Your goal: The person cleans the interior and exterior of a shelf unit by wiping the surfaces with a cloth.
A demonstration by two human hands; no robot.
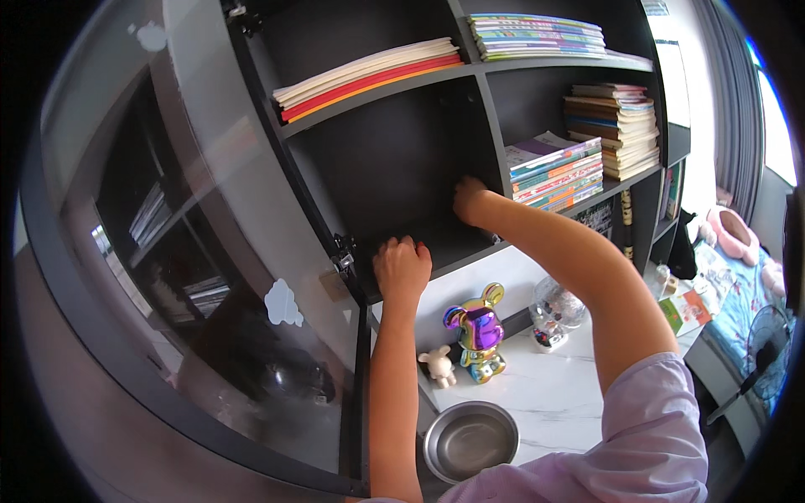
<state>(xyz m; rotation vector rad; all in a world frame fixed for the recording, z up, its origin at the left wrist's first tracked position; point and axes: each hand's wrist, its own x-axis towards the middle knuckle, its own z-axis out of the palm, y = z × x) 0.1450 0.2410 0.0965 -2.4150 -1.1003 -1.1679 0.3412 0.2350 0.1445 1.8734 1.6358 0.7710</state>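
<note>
My left hand [402, 264] rests at the front left of a dark shelf compartment [383, 163], fingers bent over its floor; whether anything lies under them is hidden. My right hand [470, 200] reaches deeper into the same compartment, near its right wall, with the fingers curled and in shadow. No object shows in that hand, but its palm side is hidden. A glass cabinet door [251, 352] stands swung out to the left. Below the shelf, a metal basin [471, 440] with what looks like water stands by the marble-patterned top [553, 402].
Stacked books [556, 173] fill the compartment to the right, and thin booklets [371, 78] lie on the shelf above. An iridescent bear figurine [481, 333], a small beige bear figurine [438, 366] and a clear globe-like ornament [553, 308] stand below. A fan [767, 352] is at far right.
</note>
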